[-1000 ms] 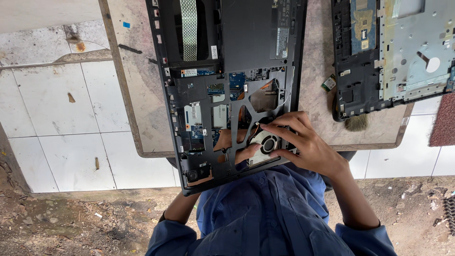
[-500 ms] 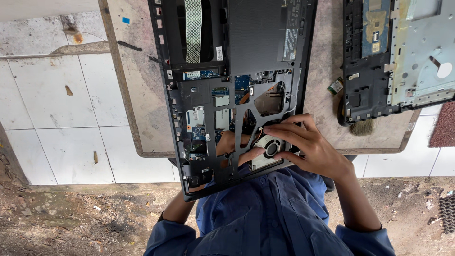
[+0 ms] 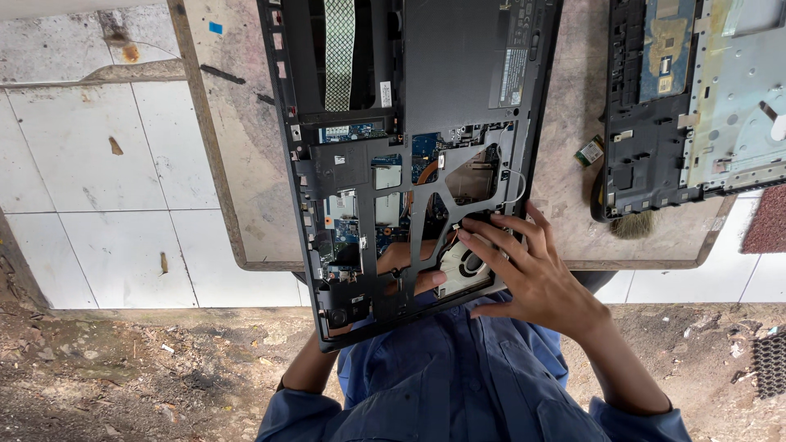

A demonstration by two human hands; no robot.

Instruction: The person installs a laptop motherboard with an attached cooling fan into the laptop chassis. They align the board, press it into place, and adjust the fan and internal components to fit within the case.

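Note:
A dark grey laptop base (image 3: 458, 74), opened up with circuit boards showing, lies half on the table and juts over its near edge. My left hand (image 3: 407, 266) is under the jutting corner and holds it up; its fingers show through the gaps in the frame. My right hand (image 3: 532, 278) lies on top with its fingers spread. The fingertips rest on the frame rib and on the round cooling fan (image 3: 465, 266) at the near right corner. Nothing is gripped in that hand.
The worn table (image 3: 237, 164) stands on white floor tiles, with dirt ground nearer me. A second opened laptop part (image 3: 696, 106) lies at the right, with a small green chip (image 3: 588, 152) and a brush (image 3: 630, 223) beside it. A flat ribbon cable (image 3: 339, 49) runs along the base's far end.
My right hand's fingers have uncurled from around the fan and now lie spread over it. The laptop base has shifted slightly in the view.

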